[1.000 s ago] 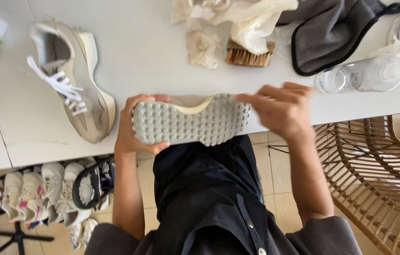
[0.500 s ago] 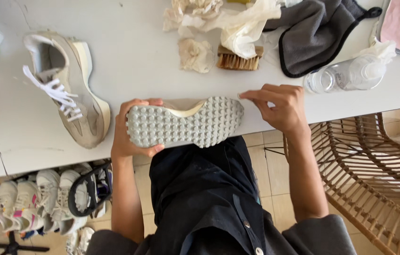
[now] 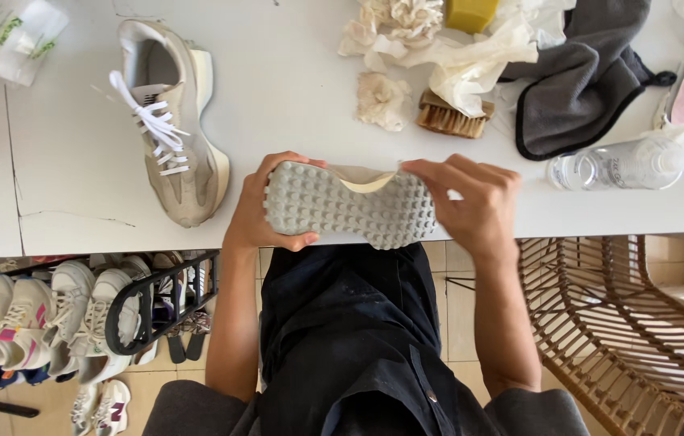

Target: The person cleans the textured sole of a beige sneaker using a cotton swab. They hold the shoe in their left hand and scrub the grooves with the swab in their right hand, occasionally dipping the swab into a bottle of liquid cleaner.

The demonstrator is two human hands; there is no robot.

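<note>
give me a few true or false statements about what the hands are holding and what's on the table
1. Both hands hold one shoe with its studded grey sole facing the camera. True: the left hand grips one end of the upturned shoe and the right hand the other.
2. The second shoe lies on the floor. False: the laced shoe rests on the white table, left of the hands.
3. A wooden brush lies on the table. True: the brush sits beside crumpled paper.
4. The clear bottle stands upright. False: the bottle lies on its side.
5. The grey cloth covers the held shoe. False: the grey cloth lies apart, near the bottle.
</note>
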